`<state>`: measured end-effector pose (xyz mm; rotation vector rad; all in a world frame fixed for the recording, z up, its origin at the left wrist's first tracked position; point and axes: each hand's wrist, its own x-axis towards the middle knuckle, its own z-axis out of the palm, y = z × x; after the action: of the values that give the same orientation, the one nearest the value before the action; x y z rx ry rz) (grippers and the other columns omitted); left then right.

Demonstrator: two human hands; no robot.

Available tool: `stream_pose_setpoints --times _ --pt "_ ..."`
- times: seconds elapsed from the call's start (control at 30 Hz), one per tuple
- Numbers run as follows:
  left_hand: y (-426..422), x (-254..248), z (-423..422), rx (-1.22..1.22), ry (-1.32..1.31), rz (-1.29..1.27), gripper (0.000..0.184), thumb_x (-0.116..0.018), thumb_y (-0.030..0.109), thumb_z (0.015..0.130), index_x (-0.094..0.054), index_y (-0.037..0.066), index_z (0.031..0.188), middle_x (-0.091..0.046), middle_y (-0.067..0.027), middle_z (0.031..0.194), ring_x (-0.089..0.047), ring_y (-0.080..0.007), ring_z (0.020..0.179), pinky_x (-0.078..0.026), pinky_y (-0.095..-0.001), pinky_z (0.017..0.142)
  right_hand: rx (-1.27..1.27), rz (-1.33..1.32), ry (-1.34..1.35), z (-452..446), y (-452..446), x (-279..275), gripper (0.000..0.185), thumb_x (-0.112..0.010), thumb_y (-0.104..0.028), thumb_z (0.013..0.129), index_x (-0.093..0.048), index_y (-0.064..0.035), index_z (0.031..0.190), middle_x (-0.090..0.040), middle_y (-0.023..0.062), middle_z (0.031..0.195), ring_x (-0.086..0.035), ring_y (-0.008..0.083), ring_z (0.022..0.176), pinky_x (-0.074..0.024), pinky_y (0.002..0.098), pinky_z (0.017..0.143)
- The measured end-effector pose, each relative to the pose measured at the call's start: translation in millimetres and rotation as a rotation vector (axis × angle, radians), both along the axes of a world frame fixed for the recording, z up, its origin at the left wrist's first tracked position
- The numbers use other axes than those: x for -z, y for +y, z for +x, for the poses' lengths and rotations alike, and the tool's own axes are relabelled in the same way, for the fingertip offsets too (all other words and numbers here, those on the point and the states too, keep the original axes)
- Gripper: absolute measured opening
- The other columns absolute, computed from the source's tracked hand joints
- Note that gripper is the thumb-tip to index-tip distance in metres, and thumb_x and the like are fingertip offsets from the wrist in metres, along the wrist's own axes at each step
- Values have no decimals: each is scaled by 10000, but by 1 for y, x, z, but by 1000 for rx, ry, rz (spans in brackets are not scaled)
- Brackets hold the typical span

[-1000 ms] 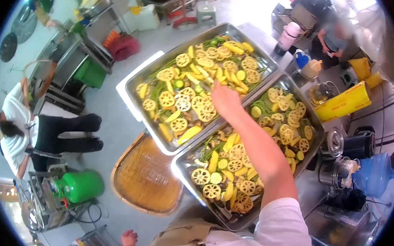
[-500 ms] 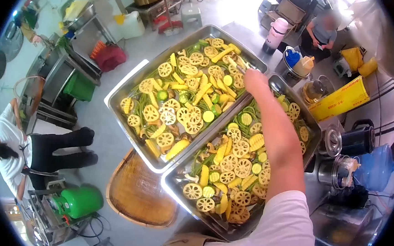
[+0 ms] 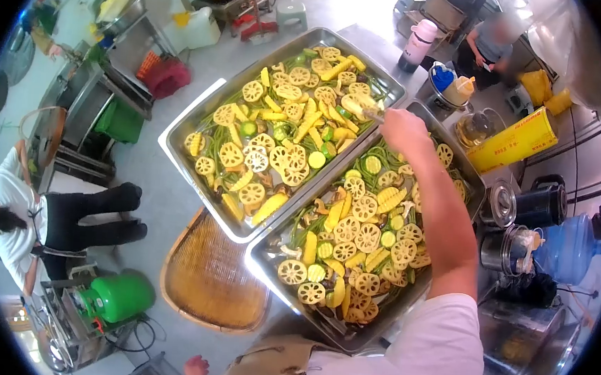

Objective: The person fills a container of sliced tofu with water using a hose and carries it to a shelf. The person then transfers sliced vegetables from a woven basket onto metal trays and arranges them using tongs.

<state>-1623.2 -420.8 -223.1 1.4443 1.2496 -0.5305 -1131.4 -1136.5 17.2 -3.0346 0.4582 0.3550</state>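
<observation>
My right hand (image 3: 403, 130) is closed round what looks like a pair of slim metal tongs (image 3: 372, 115), held over the right edge of the far tray (image 3: 205, 212). Pale food sits at the tip of the tongs, partly blurred. Lotus root slices (image 3: 231, 155), yellow crinkle-cut strips (image 3: 307, 127), zucchini rounds (image 3: 316, 160) and green beans fill that tray. The near tray (image 3: 345, 342), under my right forearm, holds the same mix with mushrooms. My left hand (image 3: 196, 370) hangs low at the bottom edge, fingers loosely bent and apart, nothing seen in it.
A woven basket (image 3: 217, 279) lies left of the near tray. Beyond the trays stand a pink flask (image 3: 418, 46), a container of bottles (image 3: 448, 93) and a yellow box (image 3: 516, 142). One person (image 3: 22, 227) stands at left, another (image 3: 488, 51) sits at back right. A green gas cylinder (image 3: 122, 298) is at lower left.
My right hand has shifted slightly down and right with the tongs, toward the edge between the trays. My left hand shows more at the bottom.
</observation>
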Motion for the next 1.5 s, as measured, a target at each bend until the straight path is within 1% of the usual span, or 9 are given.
stream_pose_setpoints --times 0.17,0.3,0.43,0.6,0.7,0.77,0.9,1.1,1.5 --pt "36 34 -9 58 -67 -120 378 -550 95 813 -538 -21 1172 -624 -98 782 -578 -153 618 -418 -250 463 -174 -44 103 0 16 -2 260 -464 -81 841 -674 20 957 -662 198 1018 -651 347 919 -520 415 770" --pt "31 38 -7 582 -411 184 385 -553 97 807 -534 -23 1172 -620 -86 786 -571 -137 641 -421 -243 478 -28 -49 77 12 13 -1 262 -463 -98 850 -673 14 958 -663 201 1016 -647 355 933 -517 415 785" --pt "32 45 -22 463 -375 164 400 -565 111 800 -529 -26 1174 -616 -81 780 -567 -134 653 -420 -244 476 -72 -120 19 0 7 -26 257 -469 -105 854 -675 6 959 -660 209 1017 -646 358 940 -514 414 800" --pt "12 36 -38 526 -187 160 278 -585 178 735 -595 81 996 -609 -81 885 -571 -226 862 -436 -385 693 -70 -174 1 7 1 -15 231 -496 -96 825 -680 14 913 -662 222 981 -637 375 940 -512 420 786" --pt "11 31 -29 263 -205 -3 395 -566 100 795 -529 -31 1165 -613 -84 774 -557 -136 614 -412 -244 454 -50 -78 -14 15 -8 17 227 -505 -90 819 -664 29 929 -655 229 993 -630 374 957 -508 416 788" --pt "-11 0 -8 -239 -74 -207 392 -558 74 780 -538 -36 1156 -612 -85 757 -552 -136 587 -410 -244 446 31 -24 11 14 -4 16 234 -520 -118 839 -643 37 963 -635 231 1059 -616 370 983 -493 433 812" --pt "3 40 -45 434 -409 212 399 -555 34 750 -557 -30 1144 -614 -86 750 -561 -140 589 -409 -244 454 -80 -5 46 -25 37 -23 262 -555 -234 866 -638 -8 968 -642 201 1015 -622 350 947 -488 441 823" --pt "-11 23 -18 487 -358 109 393 -564 27 744 -578 -23 1133 -628 -96 792 -581 -151 635 -426 -249 485 -262 14 349 -39 106 -13 286 -577 -278 880 -602 -28 1015 -653 174 919 -639 341 865 -509 434 777" --pt "9 65 -9 497 -318 119 275 -573 76 757 -583 -9 1018 -619 -91 771 -573 -171 627 -437 -293 502 -159 249 -216 -182 121 3 452 -604 -292 883 -485 -50 1246 -630 202 874 -629 353 793 -496 435 693"
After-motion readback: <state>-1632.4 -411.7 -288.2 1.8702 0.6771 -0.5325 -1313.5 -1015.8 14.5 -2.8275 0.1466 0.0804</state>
